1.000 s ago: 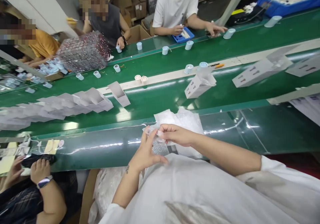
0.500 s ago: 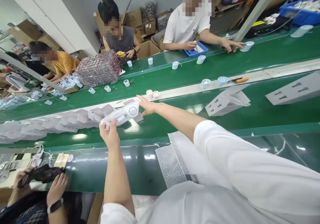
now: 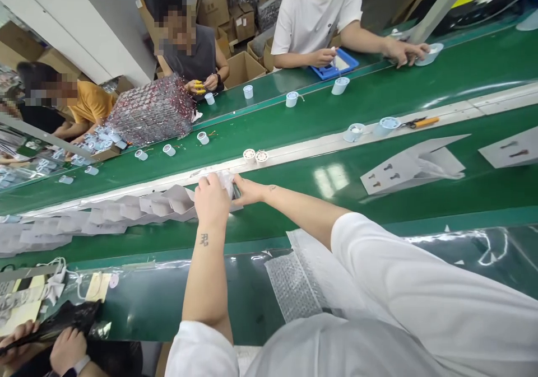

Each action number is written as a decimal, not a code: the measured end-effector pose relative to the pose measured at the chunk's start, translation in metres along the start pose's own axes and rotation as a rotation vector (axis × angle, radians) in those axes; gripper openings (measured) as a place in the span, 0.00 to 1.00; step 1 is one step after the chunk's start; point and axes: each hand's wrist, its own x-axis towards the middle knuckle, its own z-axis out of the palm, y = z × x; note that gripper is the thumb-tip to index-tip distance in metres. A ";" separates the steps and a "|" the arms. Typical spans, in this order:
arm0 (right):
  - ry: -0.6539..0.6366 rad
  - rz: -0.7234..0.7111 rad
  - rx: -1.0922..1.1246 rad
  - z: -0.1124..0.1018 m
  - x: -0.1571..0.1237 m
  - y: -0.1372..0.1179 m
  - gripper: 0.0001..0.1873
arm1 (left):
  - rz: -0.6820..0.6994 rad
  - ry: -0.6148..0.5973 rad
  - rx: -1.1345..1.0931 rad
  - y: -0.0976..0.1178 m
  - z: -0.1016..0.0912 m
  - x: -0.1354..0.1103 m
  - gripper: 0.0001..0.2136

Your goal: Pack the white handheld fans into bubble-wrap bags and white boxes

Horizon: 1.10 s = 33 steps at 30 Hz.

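Observation:
My left hand (image 3: 212, 200) is closed around a plastic-bagged white item (image 3: 227, 181), mostly hidden behind its fingers. Just to the right, my right hand (image 3: 250, 191) grips the edge of a white box (image 3: 237, 204), largely covered by both hands. The bagged item is at the top of this box; how deep it sits cannot be seen. More open white boxes (image 3: 153, 204) stand in a row to the left, along the green belt (image 3: 290, 192).
A white rail (image 3: 300, 148) carries two small round parts (image 3: 255, 156), light blue cups (image 3: 389, 125) and orange-handled pliers (image 3: 424, 122). Printed white boxes (image 3: 412, 164) stand to the right. Bubble wrap (image 3: 290, 284) lies before me. Co-workers sit across; another person's hands (image 3: 69, 349) are at lower left.
My left hand has moved up and right, bringing the bagged item over to the box at my right hand. The view has shifted slightly; the neighbour's hands have moved lower left.

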 end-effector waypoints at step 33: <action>0.700 0.344 -0.071 -0.169 -0.264 0.000 0.39 | 0.509 -0.459 -0.516 0.003 0.158 -0.306 0.10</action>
